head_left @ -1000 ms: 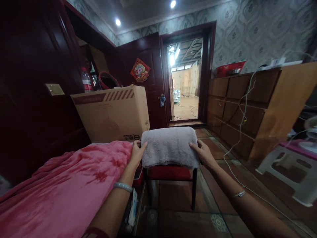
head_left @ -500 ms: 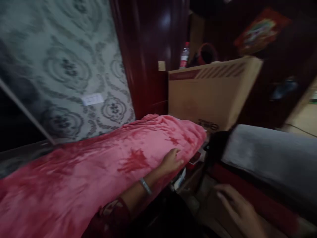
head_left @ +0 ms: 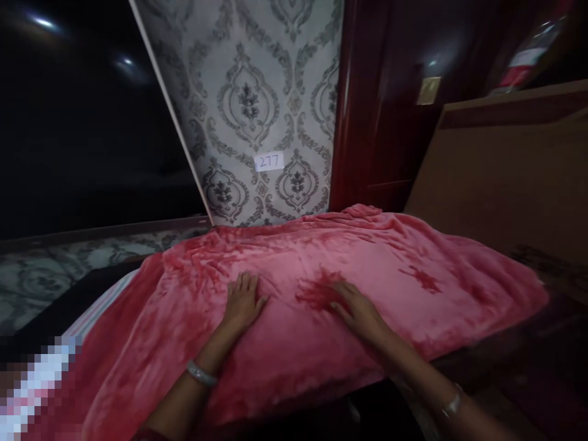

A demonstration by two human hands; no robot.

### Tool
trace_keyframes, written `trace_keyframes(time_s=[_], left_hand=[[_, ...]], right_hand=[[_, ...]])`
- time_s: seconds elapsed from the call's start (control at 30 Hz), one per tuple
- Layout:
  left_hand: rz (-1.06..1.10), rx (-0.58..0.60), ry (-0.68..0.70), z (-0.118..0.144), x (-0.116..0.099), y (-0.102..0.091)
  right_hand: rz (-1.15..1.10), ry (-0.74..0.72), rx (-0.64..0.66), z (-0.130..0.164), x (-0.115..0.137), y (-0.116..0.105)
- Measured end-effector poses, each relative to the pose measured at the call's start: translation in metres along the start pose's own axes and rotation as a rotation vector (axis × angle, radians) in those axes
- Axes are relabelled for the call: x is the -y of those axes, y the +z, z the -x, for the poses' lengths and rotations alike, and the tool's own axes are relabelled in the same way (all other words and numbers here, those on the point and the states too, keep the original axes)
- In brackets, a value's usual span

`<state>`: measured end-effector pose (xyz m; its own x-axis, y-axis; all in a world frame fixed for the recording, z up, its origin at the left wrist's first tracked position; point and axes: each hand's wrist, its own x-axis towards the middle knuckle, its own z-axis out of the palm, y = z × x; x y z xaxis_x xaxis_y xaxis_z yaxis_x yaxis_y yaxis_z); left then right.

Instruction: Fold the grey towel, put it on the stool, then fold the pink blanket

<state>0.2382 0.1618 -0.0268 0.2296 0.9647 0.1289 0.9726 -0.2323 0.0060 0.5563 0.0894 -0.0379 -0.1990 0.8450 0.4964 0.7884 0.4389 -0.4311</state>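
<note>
Left hand: the left hand (head_left: 242, 301) lies palm down on the pink blanket (head_left: 294, 306), left of the frame's centre, fingers (head_left: 243, 283) spread flat and pointing up the frame, gripping nothing.
Right hand: the right hand (head_left: 356, 309) rests flat on the same blanket just right of centre, beside a darker red patch in the pile; its fingers are stretched out and open, holding nothing.
Wrists: a pale bangle (head_left: 201, 372) circles the left wrist at lower centre-left; a thin silver bracelet (head_left: 451, 405) sits on the right wrist at lower right.
Blanket: plush, pink with darker red marks, spread across the middle and lower left of the frame, rumpled along its far edge; what carries it is hidden.
Wall: grey patterned wallpaper (head_left: 257, 104) fills the upper centre, with a small white label (head_left: 269, 162) reading 277 just above the blanket's far edge.
Woodwork: a dark red wooden panel (head_left: 381, 110) stands right of the wallpaper.
Box: a brown cardboard box (head_left: 505, 177) fills the right side, behind the blanket's right end.
Bottle: a blurred bottle (head_left: 523, 61) with a red label shows at upper right, above the box.
</note>
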Motion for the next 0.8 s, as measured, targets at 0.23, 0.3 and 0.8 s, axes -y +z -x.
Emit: trace_keyframes(time_s=[0.23, 0.3, 0.8], left_hand=[[0.002, 0.045, -0.052, 0.018, 0.008, 0.020], [0.037, 0.043, -0.049, 0.019, 0.008, 0.020], [0.033, -0.025, -0.253, 0.049, 0.064, 0.015]], right_hand=[[0.399, 0.056, 0.196, -0.029, -0.056, 0.067], [0.434, 0.036, 0.184, -0.020, -0.069, 0.077], [0.415, -0.054, 0.088, -0.010, -0.089, 0.090]])
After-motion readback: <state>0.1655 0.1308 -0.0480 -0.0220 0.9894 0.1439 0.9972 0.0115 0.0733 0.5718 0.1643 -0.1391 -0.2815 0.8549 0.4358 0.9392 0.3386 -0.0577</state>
